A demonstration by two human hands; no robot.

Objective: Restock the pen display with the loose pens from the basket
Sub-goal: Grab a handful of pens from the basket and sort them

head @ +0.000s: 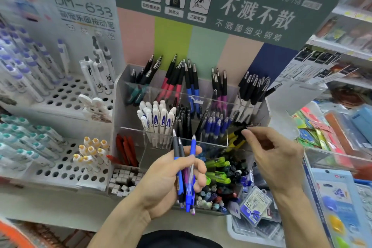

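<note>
**A:** What was closest to the camera?

**B:** The left hand [171, 179], palm up, fingers curled round a small bundle of pens [186, 175], blue and dark ones, tips pointing up. Just right of it sat a clear packet [254, 205] marked "10", lying on a pale tray [237, 231].

**A:** And the right hand?

**B:** The right hand [271, 151] was higher and further out, at the right end of the clear pen display [128, 90]. Its fingertips [246, 133] were pinching the top of a black and yellow pen [237, 138], which stood tilted in the middle row's rightmost compartment.

**A:** What lay between the hands?

**B:** The front row, crowded with green pens [218, 169] and dark ones. To the left, red pens [126, 151].

**A:** Further back?

**B:** The middle row held white pens [159, 119] with blue letters, then black pens [184, 121], then blue grip pens [215, 125]. The back row held black-topped pens with teal, red, blue, purple and white barrels.

**A:** And behind?

**B:** A green header card [251, 12] with white Chinese lettering over coloured stripes. Left stood a white pegboard stand [66, 96] with purple, teal and yellow capped pens. I could not make out a basket with any certainty.
</note>
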